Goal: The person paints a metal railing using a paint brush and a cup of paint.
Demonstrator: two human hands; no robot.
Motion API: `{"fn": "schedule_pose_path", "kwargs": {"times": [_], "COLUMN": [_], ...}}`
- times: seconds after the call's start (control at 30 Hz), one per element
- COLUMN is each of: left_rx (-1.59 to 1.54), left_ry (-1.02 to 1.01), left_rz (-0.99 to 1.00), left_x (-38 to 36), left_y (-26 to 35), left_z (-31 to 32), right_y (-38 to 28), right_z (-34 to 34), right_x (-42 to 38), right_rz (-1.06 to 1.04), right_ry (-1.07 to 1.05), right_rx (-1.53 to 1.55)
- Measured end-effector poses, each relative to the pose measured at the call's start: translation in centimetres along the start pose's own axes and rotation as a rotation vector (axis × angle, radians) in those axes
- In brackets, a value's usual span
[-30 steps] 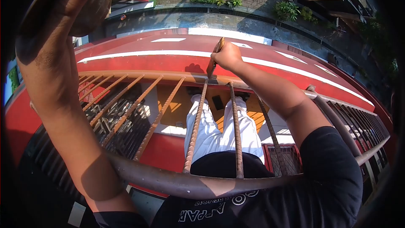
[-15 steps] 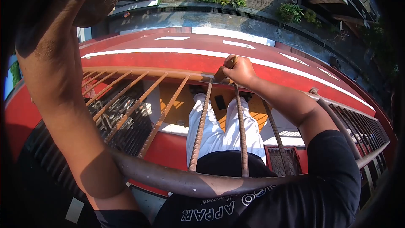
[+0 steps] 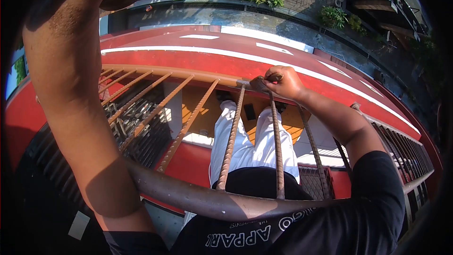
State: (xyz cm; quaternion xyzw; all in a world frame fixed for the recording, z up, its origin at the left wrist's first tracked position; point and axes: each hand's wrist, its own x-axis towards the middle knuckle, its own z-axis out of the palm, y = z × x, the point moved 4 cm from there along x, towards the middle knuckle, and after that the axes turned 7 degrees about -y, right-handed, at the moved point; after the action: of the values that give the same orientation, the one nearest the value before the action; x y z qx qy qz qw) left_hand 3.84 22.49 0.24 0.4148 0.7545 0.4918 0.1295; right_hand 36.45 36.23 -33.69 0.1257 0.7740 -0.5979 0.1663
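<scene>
The right hand (image 3: 283,82) grips a brush (image 3: 259,84) against the rusty railing (image 3: 198,198); the raised left hand's fingers cannot be seen.

Rusty ribbed metal bars (image 3: 230,137) (rough, matt) meet a glossy red-painted ledge (image 3: 198,63).

Head view — steeply downward, close over the railing (image 3: 226,203).

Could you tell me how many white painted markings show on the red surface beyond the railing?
3: a long white stripe running across it, a short dash upper left, and another dash right of centre. Others may be hidden.
</scene>
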Motion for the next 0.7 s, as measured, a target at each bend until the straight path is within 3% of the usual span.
{"fn": "schedule_pose_path", "kwargs": {"times": [0.1, 0.13, 0.23, 0.33, 0.53, 0.63, 0.7], "left_rx": [0.003, 0.005, 0.005, -0.002, 0.009, 0.0, -0.005], "left_ry": [-0.011, -0.01, -0.013, -0.031, -0.02, -0.03, -0.041], "left_rz": [-0.003, -0.004, -0.008, -0.005, -0.013, 0.001, 0.003], "left_x": [-0.4, -0.5, -0.7, -1.4, -0.9, -1.2, -1.7], "left_y": [0.1, 0.2, 0.6, 0.8, 0.2, 0.9, 1.4], "left_z": [0.3, 0.3, 0.5, 1.1, 1.1, 1.7, 2.2], "right_y": [0.0, -1.4, -3.5, -2.5, -1.2, 1.3, 1.4], "right_z": [-2.9, -3.0, -0.1, 2.5, 0.5, 0.0, -0.1], "right_x": [-0.4, -0.3, 0.4, 1.3, 1.1, 1.6, 1.9], "right_rz": [-0.031, -0.103, -0.183, -0.239, -0.083, 0.179, 0.212], "right_ry": [0.056, -0.012, -0.238, -0.225, -0.022, 0.094, 0.065], "right_rx": [-0.059, -0.061, -0.046, -0.12, -0.088, 0.168, 0.198]}}
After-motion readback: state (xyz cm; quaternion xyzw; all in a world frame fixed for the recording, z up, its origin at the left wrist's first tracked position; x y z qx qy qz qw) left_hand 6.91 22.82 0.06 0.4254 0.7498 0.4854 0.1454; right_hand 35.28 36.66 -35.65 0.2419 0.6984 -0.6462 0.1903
